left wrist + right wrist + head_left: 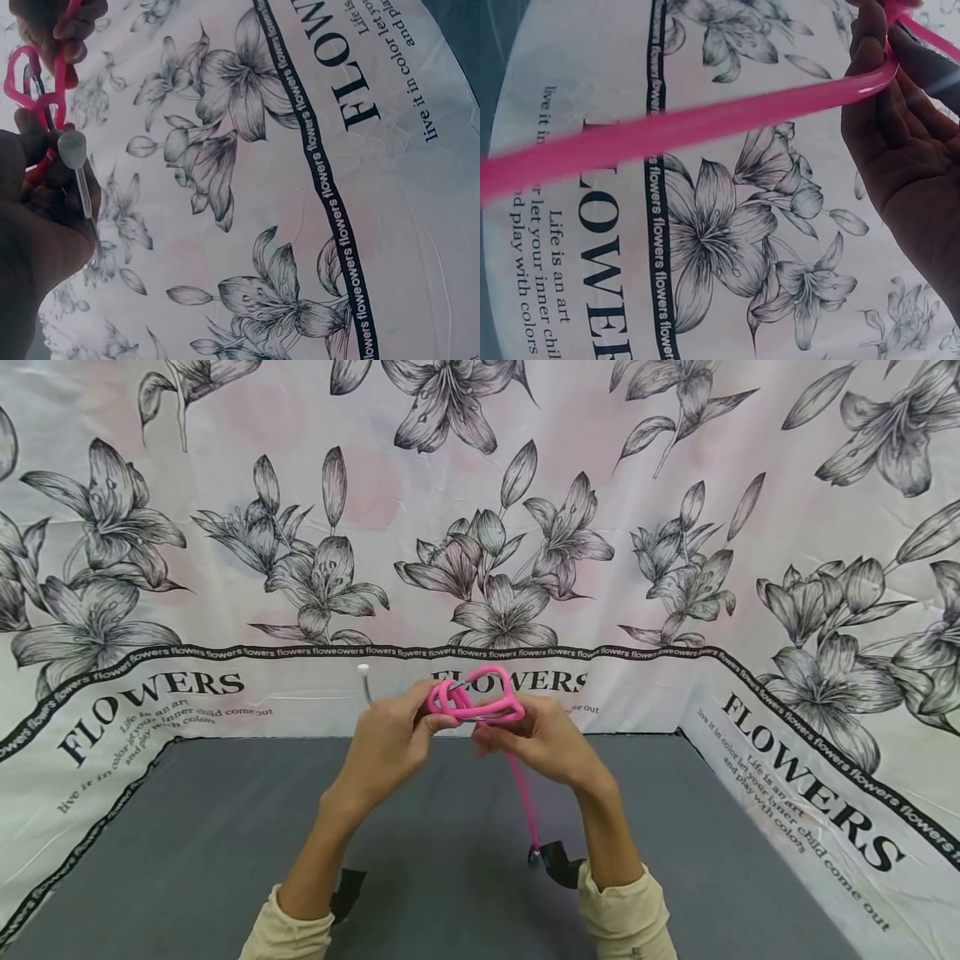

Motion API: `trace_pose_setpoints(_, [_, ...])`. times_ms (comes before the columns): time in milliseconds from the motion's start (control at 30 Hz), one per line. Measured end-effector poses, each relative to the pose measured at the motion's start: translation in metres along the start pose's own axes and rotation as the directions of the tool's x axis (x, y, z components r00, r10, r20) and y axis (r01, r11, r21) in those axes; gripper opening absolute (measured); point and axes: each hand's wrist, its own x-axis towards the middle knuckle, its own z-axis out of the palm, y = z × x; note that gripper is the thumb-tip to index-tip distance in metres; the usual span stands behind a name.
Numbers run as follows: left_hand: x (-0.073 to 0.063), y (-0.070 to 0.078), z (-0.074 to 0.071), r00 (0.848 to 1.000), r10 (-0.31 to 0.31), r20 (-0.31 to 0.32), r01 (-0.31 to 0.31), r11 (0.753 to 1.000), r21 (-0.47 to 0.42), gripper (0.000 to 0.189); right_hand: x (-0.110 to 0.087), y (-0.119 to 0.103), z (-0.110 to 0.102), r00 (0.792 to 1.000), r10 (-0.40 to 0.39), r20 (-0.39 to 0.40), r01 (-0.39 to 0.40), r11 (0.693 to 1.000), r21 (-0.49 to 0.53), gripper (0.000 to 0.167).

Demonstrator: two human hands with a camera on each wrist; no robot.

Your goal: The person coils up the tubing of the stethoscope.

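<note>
A pink stethoscope is held up between both hands, its tubing gathered into loops above the table. My left hand grips the bundle at its left side, thumb and fingers curled round it. Beyond that hand sticks out a metal ear tube with a white ear tip. Pinched by my right hand is the right side of the loops. From there a single length of tubing hangs down to a small metal end. The right wrist view shows the tubing stretching leftward from the fingers.
A dark grey tabletop lies below the hands. Behind and at both sides stands a white cloth printed with lilies and lettering. Black pieces sit at both wrists, by the cream sleeves.
</note>
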Motion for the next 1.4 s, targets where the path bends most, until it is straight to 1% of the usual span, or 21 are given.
trace_pose_setpoints(200, [0.0,0.0,0.004,0.998,-0.023,-0.064,0.024,1.0,0.015,0.038,0.0,-0.001,0.001,1.0,0.014,0.007,-0.014,1.0,0.025,0.02])
trace_pose_setpoints(333, [0.001,0.0,0.006,0.994,-0.044,-0.103,0.044,0.999,0.003,0.034,0.002,0.001,0.003,0.999,0.009,0.03,-0.011,0.998,0.061,0.021])
trace_pose_setpoints(433, [0.001,-0.001,0.008,0.989,-0.063,-0.131,0.062,0.998,-0.01,0.031,0.004,0.002,0.006,0.998,0.02,0.058,-0.026,0.995,0.096,0.024])
trace_pose_setpoints(533, [0.001,-0.003,0.007,0.978,-0.11,-0.177,0.11,0.994,-0.011,0.029,0.005,0.001,0.009,0.991,0.048,0.126,-0.063,0.991,0.117,0.029])
trace_pose_setpoints(633, [0.0,-0.005,0.005,0.96,-0.176,-0.22,0.179,0.984,-0.006,0.029,0.006,0.001,0.012,0.977,0.065,0.201,-0.088,0.99,0.108,0.035])
trace_pose_setpoints(700, [0.0,-0.006,0.003,0.951,-0.207,-0.232,0.214,0.977,0.004,0.03,0.007,0.0,0.014,0.971,0.072,0.229,-0.096,0.991,0.094,0.039])
trace_pose_setpoints(767, [0.0,-0.007,0.002,0.948,-0.216,-0.233,0.228,0.973,0.023,0.032,0.007,-0.001,0.016,0.967,0.086,0.24,-0.106,0.992,0.075,0.042])
trace_pose_setpoints(867, [0.0,-0.008,0.002,0.948,-0.206,-0.241,0.226,0.972,0.059,0.034,0.006,-0.002,0.016,0.961,0.097,0.26,-0.112,0.993,0.046,0.041])
trace_pose_setpoints(933, [0.001,-0.008,0.003,0.948,-0.196,-0.249,0.223,0.972,0.081,0.034,0.005,-0.004,0.015,0.957,0.092,0.273,-0.1,0.995,0.016,0.036])
trace_pose_setpoints(1000, [0.001,-0.007,0.004,0.949,-0.188,-0.255,0.219,0.97,0.101,0.034,0.004,-0.006,0.015,0.959,0.063,0.277,-0.052,0.998,-0.047,0.029])
trace_pose_setpoints(1067, [0.002,-0.006,0.004,0.95,-0.176,-0.259,0.215,0.968,0.128,0.032,0.004,-0.008,0.015,0.962,0.031,0.27,0.003,0.992,-0.124,0.022])
trace_pose_setpoints(1167, [0.002,-0.005,0.005,0.96,-0.143,-0.242,0.189,0.966,0.177,0.029,0.003,-0.013,0.017,0.97,-0.022,0.241,0.082,0.966,-0.244,0.014])
trace_pose_setpoints(1233, [0.001,-0.004,0.007,0.969,-0.12,-0.217,0.166,0.964,0.209,0.027,0.003,-0.016,0.017,0.975,-0.056,0.214,0.12,0.948,-0.296,0.012])
trace_pose_setpoints(1333, [0.0,-0.001,0.008,0.982,-0.094,-0.164,0.134,0.959,0.25,0.025,0.001,-0.02,0.016,0.979,-0.099,0.179,0.158,0.923,-0.351,0.011])
trace_pose_setpoints(1400, [-0.002,0.001,0.008,0.988,-0.082,-0.128,0.117,0.95,0.289,0.025,-0.001,-0.022,0.015,0.981,-0.117,0.154,0.169,0.907,-0.385,0.006])
